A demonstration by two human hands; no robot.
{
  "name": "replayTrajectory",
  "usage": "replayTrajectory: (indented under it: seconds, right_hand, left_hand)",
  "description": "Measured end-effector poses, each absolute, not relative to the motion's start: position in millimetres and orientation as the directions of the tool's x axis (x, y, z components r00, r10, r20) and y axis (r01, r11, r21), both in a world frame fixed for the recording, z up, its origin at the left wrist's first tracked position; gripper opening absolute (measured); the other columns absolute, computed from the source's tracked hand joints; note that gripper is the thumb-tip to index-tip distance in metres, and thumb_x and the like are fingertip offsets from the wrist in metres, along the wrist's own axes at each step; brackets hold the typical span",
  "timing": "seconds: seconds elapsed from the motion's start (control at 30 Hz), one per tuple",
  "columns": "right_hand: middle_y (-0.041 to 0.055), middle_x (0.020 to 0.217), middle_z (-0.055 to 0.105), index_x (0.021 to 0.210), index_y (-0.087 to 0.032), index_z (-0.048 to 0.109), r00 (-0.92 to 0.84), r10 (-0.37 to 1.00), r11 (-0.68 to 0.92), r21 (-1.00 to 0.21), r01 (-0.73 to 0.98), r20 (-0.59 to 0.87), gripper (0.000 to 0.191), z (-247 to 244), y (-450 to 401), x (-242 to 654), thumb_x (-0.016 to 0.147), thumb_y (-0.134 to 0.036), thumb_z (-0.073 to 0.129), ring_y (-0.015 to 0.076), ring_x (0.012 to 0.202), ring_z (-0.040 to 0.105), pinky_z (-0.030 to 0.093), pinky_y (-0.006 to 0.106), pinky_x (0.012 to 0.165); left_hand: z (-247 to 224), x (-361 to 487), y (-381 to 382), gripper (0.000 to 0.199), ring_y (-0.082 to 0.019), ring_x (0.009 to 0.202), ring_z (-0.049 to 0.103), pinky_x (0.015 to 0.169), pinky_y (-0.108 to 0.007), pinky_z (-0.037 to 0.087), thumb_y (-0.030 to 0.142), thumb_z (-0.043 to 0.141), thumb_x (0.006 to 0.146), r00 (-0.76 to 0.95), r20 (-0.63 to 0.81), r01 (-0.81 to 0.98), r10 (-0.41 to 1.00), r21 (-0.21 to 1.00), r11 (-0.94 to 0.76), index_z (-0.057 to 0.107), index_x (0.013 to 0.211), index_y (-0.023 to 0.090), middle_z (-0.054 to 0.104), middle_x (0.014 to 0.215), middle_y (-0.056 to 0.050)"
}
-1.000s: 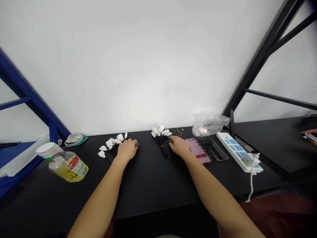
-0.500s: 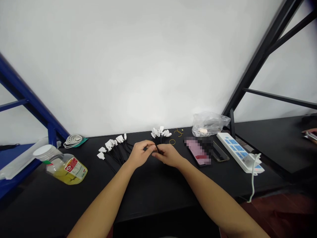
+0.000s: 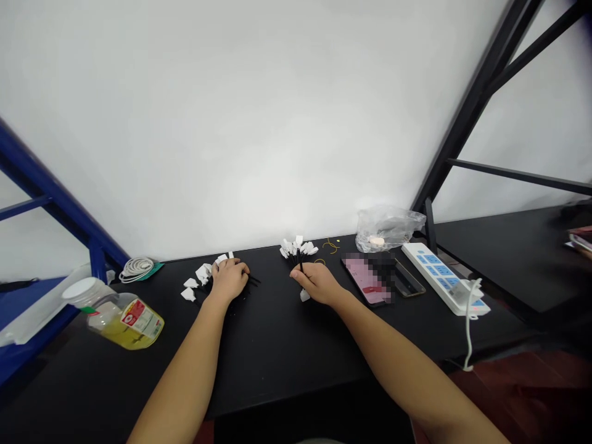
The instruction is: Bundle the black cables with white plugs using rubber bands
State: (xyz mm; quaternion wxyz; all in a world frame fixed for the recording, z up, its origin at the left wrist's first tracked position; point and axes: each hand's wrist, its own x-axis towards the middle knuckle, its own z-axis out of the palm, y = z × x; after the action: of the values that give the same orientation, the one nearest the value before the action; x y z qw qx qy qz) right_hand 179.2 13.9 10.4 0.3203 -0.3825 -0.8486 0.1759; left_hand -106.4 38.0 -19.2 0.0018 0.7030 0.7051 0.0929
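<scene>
My left hand (image 3: 229,282) rests on a loose pile of short black cables with white flat connector ends (image 3: 202,273); its fingers are bent and slightly apart, and their tips are partly hidden. Black cable tails poke out to its right. In a closed grip between thumb and fingers, my right hand (image 3: 318,283) holds a short black cable (image 3: 301,262). Just beyond that hand lies a fanned bunch of white connectors (image 3: 298,245) on black cables. Another white connector end (image 3: 304,295) shows below the right fingers.
On the left are a jar with yellow liquid (image 3: 129,324) and a coiled white cable (image 3: 137,269). To the right lie a pink-screened phone (image 3: 365,277), a second dark phone (image 3: 409,279), a plastic bag (image 3: 391,228) and a power strip (image 3: 444,277). Yellow rubber bands (image 3: 331,246) lie behind.
My left hand has parted from my right hand and moved left onto the cable pile. The right hand stays near the bunch, still gripping a cable. The view has shifted slightly.
</scene>
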Motion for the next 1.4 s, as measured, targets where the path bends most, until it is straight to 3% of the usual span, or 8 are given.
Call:
replayTrajectory:
  seconds: [0.23, 0.4, 0.57, 0.77, 0.87, 1.03, 1.23, 1.4]
  right_hand:
    - [-0.0004, 0.069, 0.059, 0.078, -0.019, 0.061, -0.488, 0.781, 0.62, -0.584, 0.524, 0.39, 0.038, 8.6, 14.9, 179.0, 0.104, -0.039, 0.041, 0.0132, 0.066, 0.056, 0.037, 0.022, 0.064]
    - [-0.0001, 0.071, 0.062, 0.083, -0.019, 0.063, -0.487, 0.793, 0.597, -0.629, 0.498, 0.367, 0.035, 6.4, 16.0, 178.4, 0.103, -0.039, 0.044, 0.0133, 0.067, 0.06, 0.04, 0.022, 0.065]
    - [-0.0001, 0.073, 0.064, 0.093, -0.019, 0.066, -0.485, 0.798, 0.586, -0.651, 0.482, 0.359, 0.03, 7.2, 14.8, 177.9, 0.103, -0.037, 0.044, 0.0136, 0.069, 0.062, 0.042, 0.022, 0.066]
    - [0.0003, 0.077, 0.066, 0.114, -0.02, 0.066, -0.471, 0.806, 0.572, -0.677, 0.463, 0.358, 0.03, 2.7, 14.5, 175.9, 0.102, -0.039, 0.046, 0.0141, 0.07, 0.064, 0.045, 0.023, 0.068]
    - [0.0, 0.076, 0.066, 0.118, -0.02, 0.065, -0.491, 0.791, 0.589, -0.672, 0.449, 0.365, 0.031, 1.0, 14.6, 173.5, 0.102, -0.039, 0.047, 0.0141, 0.069, 0.063, 0.044, 0.023, 0.067]
    - [-0.0004, 0.071, 0.064, 0.086, -0.019, 0.066, -0.532, 0.743, 0.646, -0.642, 0.412, 0.406, 0.031, 0.8, 14.6, 170.6, 0.101, -0.039, 0.048, 0.0139, 0.067, 0.058, 0.04, 0.022, 0.063]
    - [-0.0001, 0.075, 0.065, 0.087, -0.019, 0.067, -0.481, 0.738, 0.662, -0.642, 0.386, 0.473, 0.026, -0.4, 16.2, 170.7, 0.1, -0.035, 0.051, 0.0139, 0.07, 0.059, 0.042, 0.023, 0.067]
    - [-0.0009, 0.069, 0.063, 0.09, -0.02, 0.064, -0.358, 0.798, 0.6, -0.696, 0.395, 0.485, 0.023, -0.8, 17.0, 173.2, 0.099, -0.036, 0.05, 0.0139, 0.063, 0.058, 0.042, 0.023, 0.064]
  left_hand:
    - [-15.4, -100.2, 34.0, 0.024, -0.034, 0.122, 0.054, 0.112, -0.071, 0.012, 0.026, 0.051, 0.088, 0.117, 0.055, 0.984, 0.992, 0.127, -0.123, 0.071, 0.101, 0.027, 0.068, 0.117, -0.01]
    - [-13.0, -95.8, 30.8, 0.019, -0.033, 0.118, 0.055, 0.113, -0.07, 0.011, 0.026, 0.05, 0.092, 0.148, 0.075, 0.978, 0.986, 0.137, -0.157, 0.069, 0.092, 0.026, 0.068, 0.11, -0.009]
    - [-0.2, -75.5, 23.5, 0.022, -0.025, 0.111, 0.058, 0.117, -0.053, 0.02, 0.027, 0.041, 0.099, 0.156, 0.378, 0.919, 0.912, 0.283, -0.275, 0.063, 0.099, 0.024, 0.069, 0.108, -0.006]
    - [8.2, -47.9, 10.5, 0.022, -0.022, 0.099, 0.062, 0.099, -0.04, 0.043, 0.034, 0.042, 0.1, 0.056, 0.622, 0.745, 0.781, 0.495, -0.447, 0.06, 0.097, 0.02, 0.067, 0.101, -0.008]
    - [4.5, -35.8, 5.6, 0.022, -0.02, 0.096, 0.063, 0.09, -0.035, 0.049, 0.034, 0.045, 0.1, 0.159, 0.626, 0.606, 0.763, 0.549, -0.576, 0.062, 0.097, 0.021, 0.065, 0.1, -0.008]
    - [-3.1, -22.6, 2.5, 0.019, -0.018, 0.09, 0.063, 0.082, -0.032, 0.052, 0.03, 0.05, 0.099, 0.289, 0.621, 0.458, 0.728, 0.578, -0.675, 0.066, 0.098, 0.02, 0.065, 0.095, -0.007]
    - [-7.1, -27.0, 6.7, 0.019, -0.016, 0.084, 0.065, 0.078, -0.029, 0.053, 0.033, 0.055, 0.097, 0.219, 0.56, 0.451, 0.799, 0.668, -0.592, 0.068, 0.099, 0.02, 0.069, 0.092, -0.005]
    - [-7.8, -36.7, 11.7, 0.02, -0.02, 0.098, 0.066, 0.09, -0.033, 0.051, 0.032, 0.056, 0.096, 0.377, 0.5, 0.553, 0.78, 0.554, -0.622, 0.069, 0.106, 0.021, 0.071, 0.104, -0.006]
